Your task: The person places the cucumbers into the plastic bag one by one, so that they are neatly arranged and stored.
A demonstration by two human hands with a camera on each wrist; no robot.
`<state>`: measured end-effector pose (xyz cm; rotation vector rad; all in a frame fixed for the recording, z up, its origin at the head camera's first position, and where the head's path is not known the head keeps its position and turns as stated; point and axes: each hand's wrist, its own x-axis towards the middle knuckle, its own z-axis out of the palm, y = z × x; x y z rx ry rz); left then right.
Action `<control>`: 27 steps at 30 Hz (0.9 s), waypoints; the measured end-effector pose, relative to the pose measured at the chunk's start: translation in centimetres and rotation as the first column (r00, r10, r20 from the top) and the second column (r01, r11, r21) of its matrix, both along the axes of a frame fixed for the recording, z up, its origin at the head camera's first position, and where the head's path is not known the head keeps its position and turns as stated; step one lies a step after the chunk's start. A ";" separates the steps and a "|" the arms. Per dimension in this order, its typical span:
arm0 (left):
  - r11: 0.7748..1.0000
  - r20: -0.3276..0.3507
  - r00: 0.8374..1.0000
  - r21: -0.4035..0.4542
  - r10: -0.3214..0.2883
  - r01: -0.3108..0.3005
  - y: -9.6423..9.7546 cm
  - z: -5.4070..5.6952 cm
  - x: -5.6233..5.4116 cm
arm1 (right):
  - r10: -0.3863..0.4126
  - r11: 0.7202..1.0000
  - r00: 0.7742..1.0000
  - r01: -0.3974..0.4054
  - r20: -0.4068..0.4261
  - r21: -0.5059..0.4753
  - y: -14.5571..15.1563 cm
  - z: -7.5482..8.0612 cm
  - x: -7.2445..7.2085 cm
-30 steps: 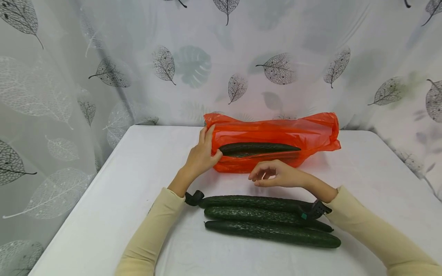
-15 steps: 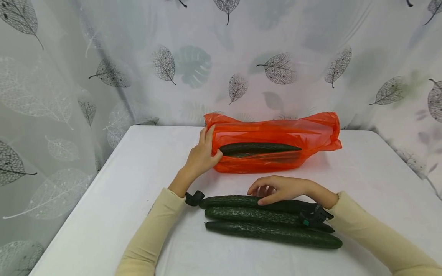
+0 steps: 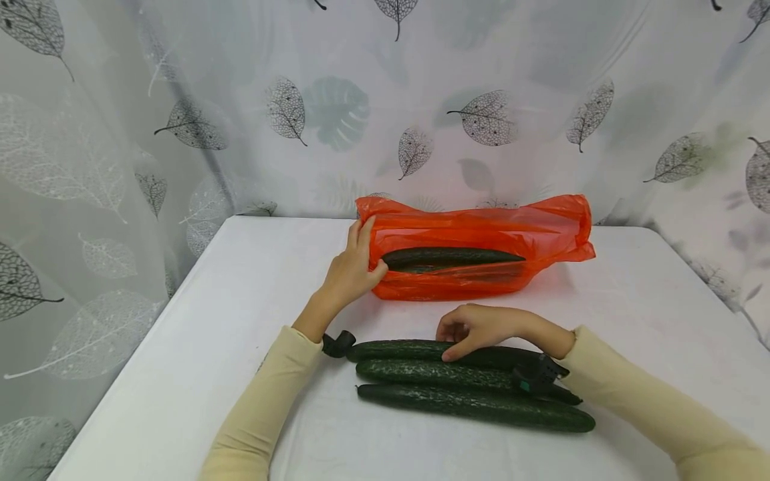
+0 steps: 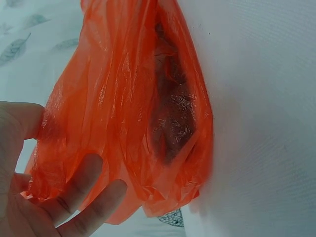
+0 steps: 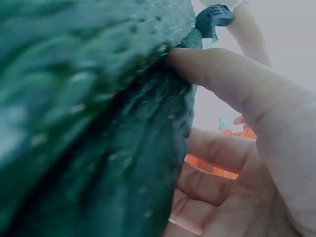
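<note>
Three long dark green cucumbers lie side by side on the table. My right hand (image 3: 490, 327) grips the farthest cucumber (image 3: 391, 349), thumb on its near side and fingers curled over the far side. In the right wrist view the thumb (image 5: 212, 69) presses into the groove between that cucumber and the middle cucumber (image 3: 415, 371). The nearest cucumber (image 3: 475, 404) lies untouched. Farther back, my left hand (image 3: 351, 270) holds the left end of an orange-red plastic bag (image 3: 457, 224). A cucumber (image 3: 451, 256) shows inside the bag's opening; in the left wrist view it is a dark shape through the film.
The white table (image 3: 252, 280) ends at a leaf-patterned curtain (image 3: 361, 100) behind and at both sides. A dark wrist camera mount (image 3: 339, 344) sits by the far cucumber's left end. Another wrist mount (image 3: 538, 374) hangs over the cucumbers' right part.
My right hand has come down from beside the bag toward me, onto the farthest cucumber, and its fingers have closed round it. The left hand and bag have stayed in place.
</note>
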<state>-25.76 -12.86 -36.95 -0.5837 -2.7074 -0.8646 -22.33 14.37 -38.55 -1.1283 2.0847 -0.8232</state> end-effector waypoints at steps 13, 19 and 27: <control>1.000 -0.012 1.000 -0.009 0.002 -0.002 -0.2 -0.3 -0.1 | -0.003 1.000 0.999 0.004 -0.035 0.029 -0.8 0.5 -0.1; 1.000 -0.010 1.000 0.000 0.004 -0.004 -0.2 -0.2 -0.1 | -0.017 1.000 0.999 0.016 -0.043 -0.024 -0.6 0.1 -0.2; 1.000 -0.015 1.000 -0.007 -0.001 0.001 0.0 -0.2 -0.2 | -0.053 0.997 0.996 0.048 -0.072 -0.068 -0.3 0.1 -0.1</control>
